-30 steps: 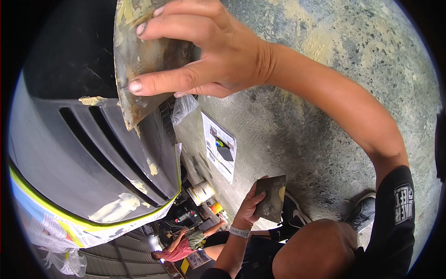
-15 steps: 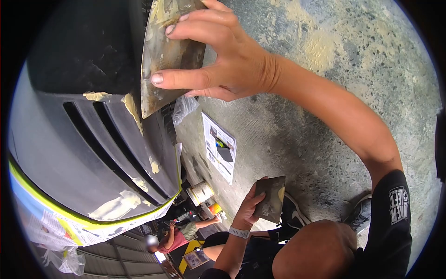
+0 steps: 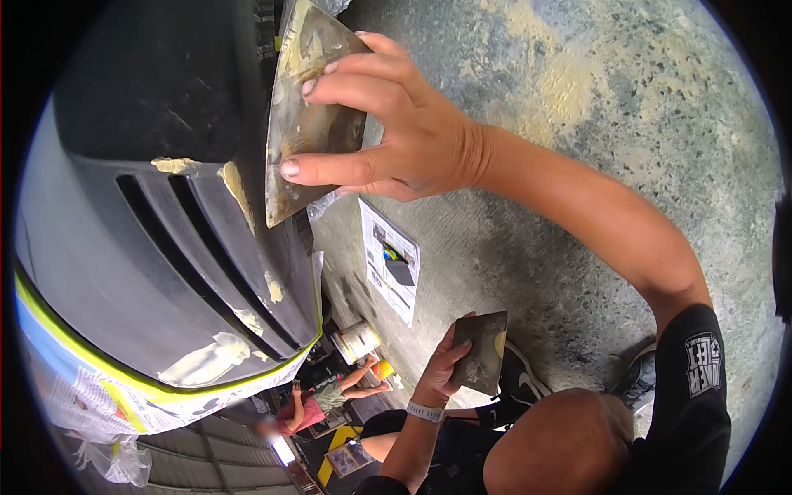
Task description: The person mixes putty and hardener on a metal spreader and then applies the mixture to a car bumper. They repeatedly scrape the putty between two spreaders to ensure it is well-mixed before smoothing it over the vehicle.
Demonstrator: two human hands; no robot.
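Observation:
My right hand (image 3: 404, 124) grips a metal putty spreader (image 3: 309, 132) smeared with cream filler, fingers and thumb pressed on its face. The blade stands beside the edge of a black and grey car bumper (image 3: 190, 231). Cream filler patches show on the bumper, around its two dark slots, and a broad filler patch (image 3: 206, 360) lies near the lower masked edge. Lower in view, my left hand (image 3: 445, 363), with a light band at the wrist, grips a small square metal plate (image 3: 481, 353) that has a dab of filler on it.
Green tape (image 3: 91, 371) and newspaper (image 3: 99, 408) border the bumper. On the concrete floor lies a printed sheet (image 3: 388, 264) with a small dark item on it. A filler-streaked tub (image 3: 356, 341) stands beyond it. Another person (image 3: 318, 404) works in the background.
My right hand and the spreader have shifted slightly right and down in view, with a wider gap to the bumper edge. My left hand stays put. The background person's arms have moved.

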